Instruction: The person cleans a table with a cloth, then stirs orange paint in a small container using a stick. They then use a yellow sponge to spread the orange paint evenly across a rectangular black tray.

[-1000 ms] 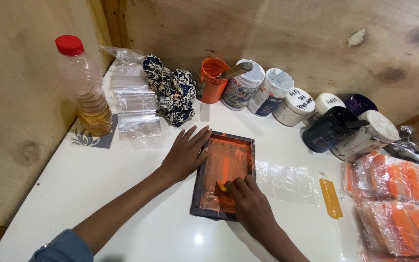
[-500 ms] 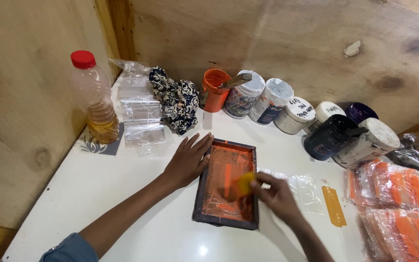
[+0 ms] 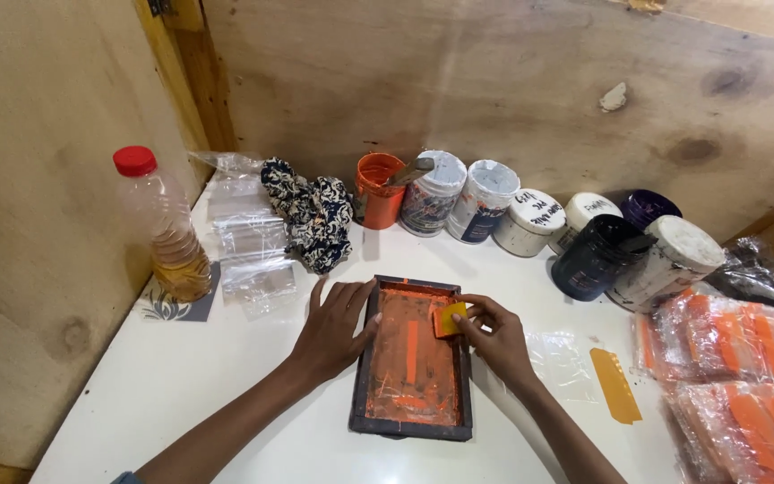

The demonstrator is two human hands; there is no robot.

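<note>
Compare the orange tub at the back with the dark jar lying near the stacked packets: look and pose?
The orange tub stands upright and open, with a tool handle sticking out of it; the dark jar lies tipped on its side, leaning toward the white jars. The orange tub is bright orange, the dark jar near black. The orange tub sits at the left end of the row, the dark jar in front of the row's right end. Both rest on the white table.
</note>
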